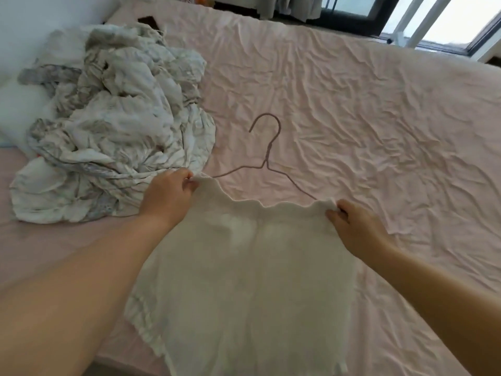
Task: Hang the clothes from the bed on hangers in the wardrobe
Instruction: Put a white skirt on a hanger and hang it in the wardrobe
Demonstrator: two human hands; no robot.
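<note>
A cream-white garment (244, 280) lies flat on the pink bed sheet (366, 118), its wavy top edge facing away from me. My left hand (168, 196) pinches the garment's top left corner. My right hand (355, 226) pinches its top right corner. A thin pink wire hanger (267, 161) lies on the sheet just beyond that edge, hook pointing away. The hanger's lower ends disappear under the garment at both corners.
A crumpled heap of white and grey patterned fabric (116, 120) sits on the bed to the left, beside my left hand. A white pillow (19, 104) lies behind it. Beyond the far edge of the bed are a dark-framed window (352, 12) and white bars (423, 20).
</note>
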